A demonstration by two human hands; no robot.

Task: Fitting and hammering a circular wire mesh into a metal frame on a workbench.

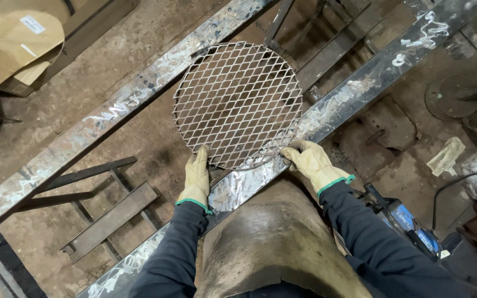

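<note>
1. Hands gloved: left hand (196, 177) grips the near edge of a round expanded-metal mesh disc (237, 105), fingers closed on its rim.
2. Right hand (311, 161) lies loosely curled, fingertips touching the disc's rim.
3. Disc lies ahead of both hands, bridging two steel rails (111, 113).
4. Cardboard (17, 44) lies far beyond the left hand.

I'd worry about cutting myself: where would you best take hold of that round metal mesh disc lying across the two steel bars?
Probably by the near rim of the round mesh disc, from the person's side, where the left hand and right hand sit. It lies flat across the steel bars, edge overhanging; gloves suit cut wire ends.
</note>
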